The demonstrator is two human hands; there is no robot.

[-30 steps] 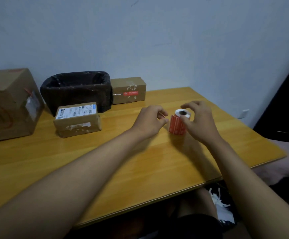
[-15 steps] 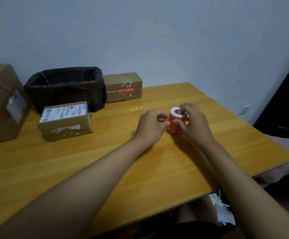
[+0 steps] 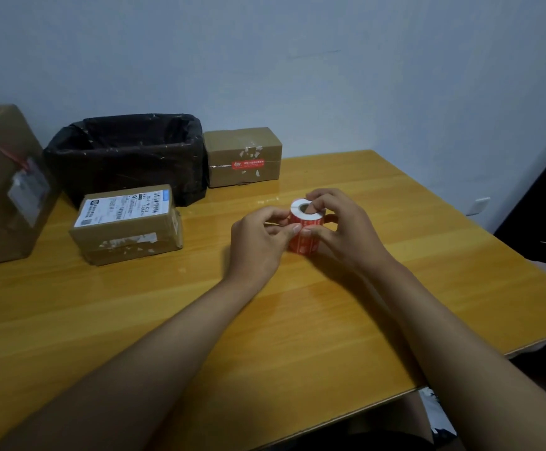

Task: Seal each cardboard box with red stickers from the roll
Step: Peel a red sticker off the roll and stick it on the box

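Note:
A roll of red stickers point(image 3: 305, 222) stands upright on the wooden table point(image 3: 200, 320), its white core facing up. My right hand point(image 3: 346, 229) grips the roll from the right, one finger curled over its top. My left hand point(image 3: 258, 242) pinches at the roll's left side with thumb and forefinger. A small cardboard box point(image 3: 244, 156) with a red sticker on its front seam stands at the back. A flat cardboard box point(image 3: 126, 222) with a white shipping label lies to the left. A large cardboard box point(image 3: 1, 187) stands at the far left.
A bin lined with a black bag point(image 3: 125, 154) stands against the wall between the boxes. The table's front edge runs diagonally at lower right, with white scraps point(image 3: 437, 415) on the floor below it. A dark object point(image 3: 545, 206) stands at the right.
Both hands have closed in on the roll: the right hand now wraps it and the left hand's fingertips have reached its side. The camera view has shifted slightly.

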